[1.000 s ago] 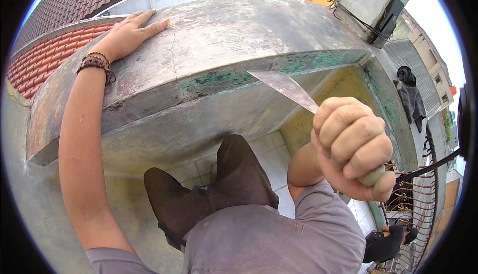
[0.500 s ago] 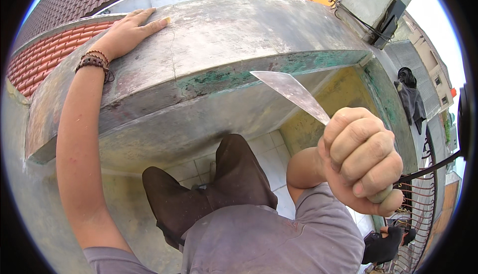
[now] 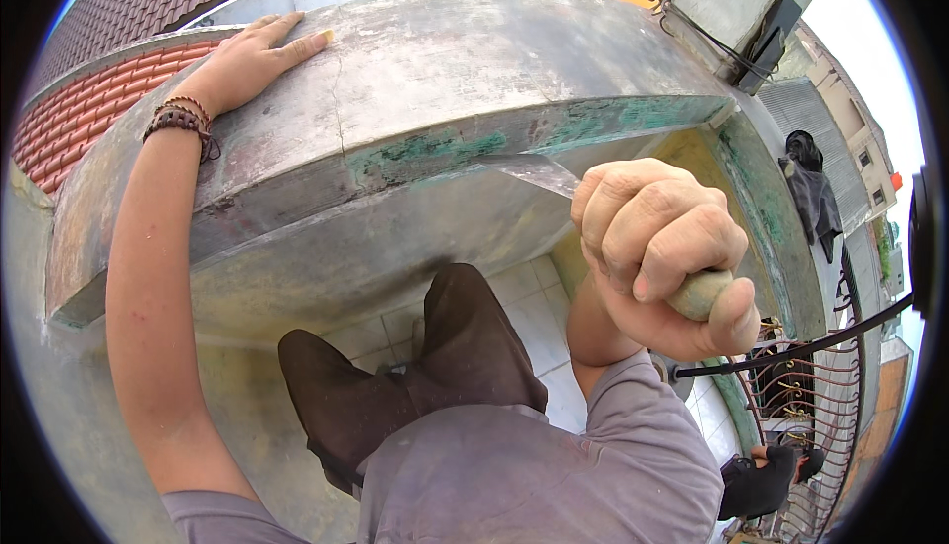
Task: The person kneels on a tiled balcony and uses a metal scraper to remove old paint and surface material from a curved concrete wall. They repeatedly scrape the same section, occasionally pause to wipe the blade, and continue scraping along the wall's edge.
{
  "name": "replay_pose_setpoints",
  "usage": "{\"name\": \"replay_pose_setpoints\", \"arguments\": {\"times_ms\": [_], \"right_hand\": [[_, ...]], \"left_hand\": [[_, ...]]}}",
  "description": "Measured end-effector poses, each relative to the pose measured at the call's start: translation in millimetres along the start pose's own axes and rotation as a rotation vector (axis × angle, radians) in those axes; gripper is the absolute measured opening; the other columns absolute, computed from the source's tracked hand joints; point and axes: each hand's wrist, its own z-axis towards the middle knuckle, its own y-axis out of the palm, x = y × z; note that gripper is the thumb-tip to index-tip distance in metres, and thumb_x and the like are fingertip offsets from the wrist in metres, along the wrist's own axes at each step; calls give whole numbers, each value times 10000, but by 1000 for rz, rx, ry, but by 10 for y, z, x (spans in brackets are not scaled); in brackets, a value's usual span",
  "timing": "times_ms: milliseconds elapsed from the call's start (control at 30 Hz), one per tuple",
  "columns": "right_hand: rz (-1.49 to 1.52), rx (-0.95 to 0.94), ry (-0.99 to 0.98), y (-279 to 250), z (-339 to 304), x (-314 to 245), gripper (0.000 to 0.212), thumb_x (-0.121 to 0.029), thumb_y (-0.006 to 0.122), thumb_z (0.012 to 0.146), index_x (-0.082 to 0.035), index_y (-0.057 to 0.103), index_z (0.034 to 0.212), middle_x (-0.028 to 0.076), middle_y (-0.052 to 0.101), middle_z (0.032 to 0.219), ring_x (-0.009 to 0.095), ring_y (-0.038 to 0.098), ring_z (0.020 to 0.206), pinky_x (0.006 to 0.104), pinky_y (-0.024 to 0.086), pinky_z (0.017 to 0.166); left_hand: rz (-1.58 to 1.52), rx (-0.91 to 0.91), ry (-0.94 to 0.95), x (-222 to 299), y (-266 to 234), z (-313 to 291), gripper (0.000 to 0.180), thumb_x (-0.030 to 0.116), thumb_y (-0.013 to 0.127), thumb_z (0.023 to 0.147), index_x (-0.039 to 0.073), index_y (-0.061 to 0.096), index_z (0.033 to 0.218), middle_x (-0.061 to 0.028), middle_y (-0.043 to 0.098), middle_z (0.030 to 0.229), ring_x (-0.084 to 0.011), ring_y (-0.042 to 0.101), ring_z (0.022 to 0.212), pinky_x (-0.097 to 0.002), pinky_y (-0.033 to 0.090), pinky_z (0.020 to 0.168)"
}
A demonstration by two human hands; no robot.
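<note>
My left hand (image 3: 245, 62) lies flat with its fingers apart on the top of a worn grey concrete ledge (image 3: 474, 55), near its far left side. In front of me on the right, my right hand (image 3: 657, 252) is wrapped round the handle of a putty knife (image 3: 542, 172). Its thin metal blade widens away from the fist and points left, seen almost edge-on. The blade's end is by the ledge's front face, where patches of green paint (image 3: 435, 153) show; whether it touches I cannot tell. The rounded handle end sticks out beside my thumb.
Below the ledge, a stained wall drops to a white tiled floor (image 3: 514, 292) around my legs. On the right are a concrete pillar (image 3: 732, 5), hanging dark cloth (image 3: 813, 193), a black cable (image 3: 811, 346) and curved metal railings (image 3: 825, 396). Another person (image 3: 761, 480) is at lower right.
My right hand has moved left and a little farther from me, bringing the putty knife to the ledge's front face and turning its blade edge-on. My left hand stays on the ledge.
</note>
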Motion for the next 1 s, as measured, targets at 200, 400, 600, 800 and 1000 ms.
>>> {"name": "replay_pose_setpoints", "arguments": {"times_ms": [200, 400, 600, 800, 1000], "right_hand": [[-18, -14, -139, -57, 4, -88, 464, -492, 407, 972, -120, 516, 717, -1, 482, 586, 135, 412, 452, 288, 338, 440], [-32, 11, -195, -86, 32, -217, 447, -474, 406, 972, -139, 502, 691, -22, 471, 569, 112, 416, 443, 278, 352, 431], [-125, 51, -103, 47, -8, -34, 457, -473, 415, 970, -139, 502, 670, -23, 466, 561, 115, 421, 436, 274, 353, 425], [-61, 40, -141, -27, 2, -68, 456, -463, 411, 971, -119, 512, 690, -5, 477, 574, 127, 414, 438, 284, 349, 429], [-12, 12, -206, -118, -6, -199, 444, -462, 420, 966, -126, 519, 692, -13, 481, 570, 115, 406, 436, 291, 341, 422]], "left_hand": [[42, 4, 82, -41, 3, 20, 829, 722, 371, 917, 144, 358, 1510, -139, 323, 1561, -293, 270, 1461, -428, 256, 1191], [20, 49, -52, -21, 60, -9, 818, 738, 351, 906, 166, 409, 1487, -143, 354, 1542, -286, 300, 1449, -414, 274, 1185], [38, 51, 20, -125, 91, 49, 862, 768, 340, 882, 163, 397, 1493, -139, 345, 1548, -276, 275, 1460, -403, 269, 1189], [10, 25, 44, -12, 40, 9, 835, 732, 360, 908, 135, 396, 1491, -157, 340, 1546, -289, 279, 1455, -409, 268, 1189], [8, 11, 6, -50, 8, -14, 805, 708, 378, 921, 157, 368, 1507, -154, 334, 1552, -292, 274, 1459, -408, 251, 1192]]}}
